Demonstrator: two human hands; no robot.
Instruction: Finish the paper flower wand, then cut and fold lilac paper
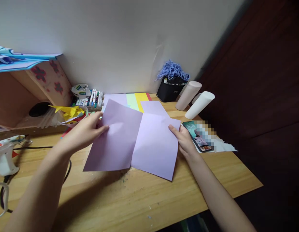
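Observation:
A sheet of light purple paper (155, 145), creased down the middle and partly opened like a card, is held up above the wooden table. My left hand (92, 127) pinches its left edge, thumb on the near face and the other fingers mostly hidden behind. At the right edge my right hand (184, 138) grips the paper the same way, with its thumb in front. Behind the held sheet lies another purple piece (154, 107), next to a stack of coloured paper in green, yellow (141, 98) and red, partly covered.
A phone (197, 137) lies on white paper beyond my right hand, near two white cylinders (200, 104). Blue yarn (173, 70) tops a black holder (170, 90). Markers (94, 97), a tub of yellow paper shapes (71, 112), a cardboard box (50, 80) and a glue gun (6, 153) are left.

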